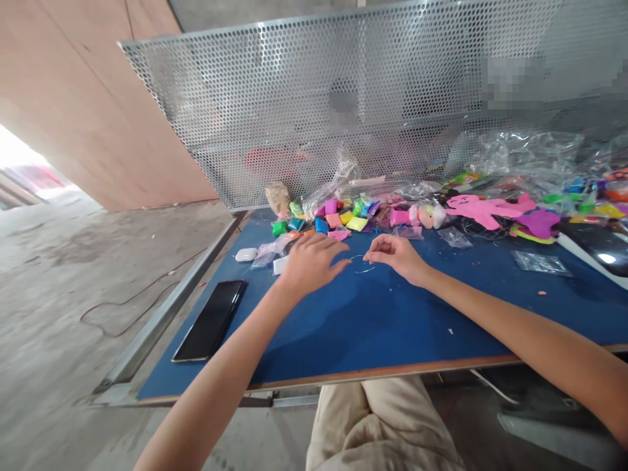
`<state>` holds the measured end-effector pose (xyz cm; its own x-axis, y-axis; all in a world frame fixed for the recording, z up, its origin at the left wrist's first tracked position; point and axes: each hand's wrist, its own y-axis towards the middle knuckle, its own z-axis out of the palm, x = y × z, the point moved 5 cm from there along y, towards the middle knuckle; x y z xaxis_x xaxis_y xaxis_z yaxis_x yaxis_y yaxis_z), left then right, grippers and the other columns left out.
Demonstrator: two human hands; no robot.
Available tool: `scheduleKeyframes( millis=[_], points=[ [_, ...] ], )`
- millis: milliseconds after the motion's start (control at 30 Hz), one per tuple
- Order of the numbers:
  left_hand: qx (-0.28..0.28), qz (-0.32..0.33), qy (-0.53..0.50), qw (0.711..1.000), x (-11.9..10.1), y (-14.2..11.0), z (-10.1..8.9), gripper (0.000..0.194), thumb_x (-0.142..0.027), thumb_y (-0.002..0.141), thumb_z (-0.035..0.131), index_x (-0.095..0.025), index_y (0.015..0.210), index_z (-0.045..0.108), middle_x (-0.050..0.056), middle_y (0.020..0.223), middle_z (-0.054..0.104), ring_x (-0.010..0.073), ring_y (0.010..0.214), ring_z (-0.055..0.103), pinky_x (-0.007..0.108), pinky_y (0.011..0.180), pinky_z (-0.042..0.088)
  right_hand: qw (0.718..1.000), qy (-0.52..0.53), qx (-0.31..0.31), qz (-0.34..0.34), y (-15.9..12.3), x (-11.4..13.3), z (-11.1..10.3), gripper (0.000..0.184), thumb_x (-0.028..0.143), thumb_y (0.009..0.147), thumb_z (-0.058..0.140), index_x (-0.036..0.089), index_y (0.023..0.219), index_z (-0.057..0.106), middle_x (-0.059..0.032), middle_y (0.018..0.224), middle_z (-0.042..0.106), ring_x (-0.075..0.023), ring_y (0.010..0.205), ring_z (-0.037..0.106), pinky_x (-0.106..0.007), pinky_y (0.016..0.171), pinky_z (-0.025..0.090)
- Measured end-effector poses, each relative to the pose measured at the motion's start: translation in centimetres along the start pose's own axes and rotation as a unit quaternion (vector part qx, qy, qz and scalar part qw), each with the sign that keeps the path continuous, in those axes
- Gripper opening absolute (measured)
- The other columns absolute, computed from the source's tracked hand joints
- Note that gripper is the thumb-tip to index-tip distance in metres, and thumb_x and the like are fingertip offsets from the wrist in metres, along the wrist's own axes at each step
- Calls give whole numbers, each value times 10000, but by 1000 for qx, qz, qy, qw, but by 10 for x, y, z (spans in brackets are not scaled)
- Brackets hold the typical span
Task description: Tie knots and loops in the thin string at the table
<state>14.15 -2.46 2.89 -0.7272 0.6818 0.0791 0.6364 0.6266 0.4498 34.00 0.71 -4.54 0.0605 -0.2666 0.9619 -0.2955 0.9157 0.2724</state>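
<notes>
My right hand [395,257] is closed in a pinch on a thin, pale loop of string [363,270] that curves just above the blue tabletop. My left hand [314,260] hovers to the left of the loop, palm down, with its fingers stretched out and the thumb apart. Nothing shows in its grasp. Just beyond the left hand are small coloured packets, among them a blue packet [321,226] and a yellow packet [357,224]. A white oval piece [246,254] and a crumpled clear bag [267,252] rest to its left.
A black phone [210,320] lies at the table's left side. Along the back, under a perforated metal panel [304,98], are a pink figure-shaped cutout [490,208], a purple piece [538,224] and clear plastic bags [530,154]. A small clear packet [540,263] lies at the right.
</notes>
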Motion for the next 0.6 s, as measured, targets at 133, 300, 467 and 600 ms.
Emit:
scheduleKeyframes(
  millis=[133,300,467,600],
  points=[
    [35,-206,99,973,56,-56,-45,529,-564,922,500,-254,1348,548,101,1311,636,342,1188,600,496,989,468,1000,2,-7,-7,0,1,-3,216,331,772,774,205,874,631,-47,866,756,-185,782,705,-356,787,555],
    [166,-438,119,876,119,-173,-49,869,-736,836,452,-134,1460,397,236,1304,613,437,1130,624,524,883,506,1000,4,-10,-8,-1,2,-1,236,343,758,781,208,879,631,-49,869,755,-196,791,710,-378,801,558],
    [164,-503,102,843,127,-212,-38,873,-709,796,515,-146,1452,394,215,1186,686,465,1081,639,543,822,510,1000,-5,-7,-9,-2,4,1,228,351,762,771,212,874,630,-50,878,754,-198,792,704,-397,813,556],
    [125,-517,99,841,118,-206,-40,829,-667,798,531,-148,1432,408,232,1224,668,481,1095,628,580,837,497,1000,-9,-6,-10,-3,6,1,222,348,767,766,211,876,629,-47,876,752,-193,790,702,-396,814,559]
  ],
)
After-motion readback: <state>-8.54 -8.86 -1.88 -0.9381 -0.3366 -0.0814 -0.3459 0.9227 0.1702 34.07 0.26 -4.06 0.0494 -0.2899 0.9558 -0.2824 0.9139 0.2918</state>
